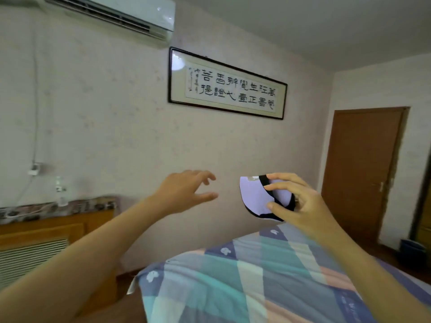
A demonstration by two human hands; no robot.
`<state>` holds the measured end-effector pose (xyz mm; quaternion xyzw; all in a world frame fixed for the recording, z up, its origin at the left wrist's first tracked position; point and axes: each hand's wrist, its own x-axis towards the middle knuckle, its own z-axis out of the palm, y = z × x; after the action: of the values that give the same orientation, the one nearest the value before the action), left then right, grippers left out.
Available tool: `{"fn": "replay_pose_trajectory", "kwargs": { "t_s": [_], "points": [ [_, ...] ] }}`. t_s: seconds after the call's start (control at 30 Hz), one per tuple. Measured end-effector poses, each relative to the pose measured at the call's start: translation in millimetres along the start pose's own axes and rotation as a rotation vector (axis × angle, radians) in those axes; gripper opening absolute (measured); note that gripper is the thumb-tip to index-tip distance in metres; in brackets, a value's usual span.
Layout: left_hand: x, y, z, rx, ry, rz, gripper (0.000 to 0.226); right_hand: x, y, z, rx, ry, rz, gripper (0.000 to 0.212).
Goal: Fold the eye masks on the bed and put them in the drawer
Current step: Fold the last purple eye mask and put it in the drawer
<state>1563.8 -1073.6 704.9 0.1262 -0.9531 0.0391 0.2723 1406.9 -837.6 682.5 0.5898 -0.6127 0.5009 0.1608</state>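
Observation:
A lilac eye mask [257, 197] with a black edge and strap is held up in the air above the bed, folded over on itself. My right hand [300, 201] pinches it between thumb and fingers. My left hand [186, 190] hovers a short way to the left of the mask, fingers spread and curled, holding nothing. The bed [245, 283] with its checked blue, teal and pink cover lies below both arms. No drawer and no other eye mask is in view.
A wooden cabinet [53, 231] with a patterned top stands at the left against the wall. A framed calligraphy panel [227, 83] and an air conditioner [112, 15] hang on the wall. A brown door [361, 173] is at the right, a blue bin [411, 249] beside it.

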Motion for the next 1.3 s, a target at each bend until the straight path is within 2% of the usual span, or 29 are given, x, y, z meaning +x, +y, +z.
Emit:
{"fn": "replay_pose_trajectory", "kwargs": {
  "t_s": [0.23,0.5,0.67,0.93,1.3],
  "points": [
    [-89.0,-125.4,-59.2,0.148,-0.026,-0.208,0.049,61.1,-45.1,144.7,0.208,-0.126,-0.063,0.033],
    [-185.3,-277.3,-107.0,0.255,-0.049,-0.351,0.05,130.1,-104.7,324.5,0.358,-0.198,-0.163,0.031],
    [-210.6,-357.5,-117.8,0.272,-0.03,-0.415,0.048,163.5,-120.3,416.6,0.378,-0.264,-0.183,0.026],
    [-183.3,-496.5,-92.7,0.333,-0.053,-0.409,0.049,251.3,-85.8,551.2,0.364,-0.334,-0.166,0.027],
    [-65.0,-710.6,-19.9,0.355,-0.082,-0.373,0.049,398.8,35.4,724.4,0.46,-0.358,-0.107,0.027]
  ]
}}
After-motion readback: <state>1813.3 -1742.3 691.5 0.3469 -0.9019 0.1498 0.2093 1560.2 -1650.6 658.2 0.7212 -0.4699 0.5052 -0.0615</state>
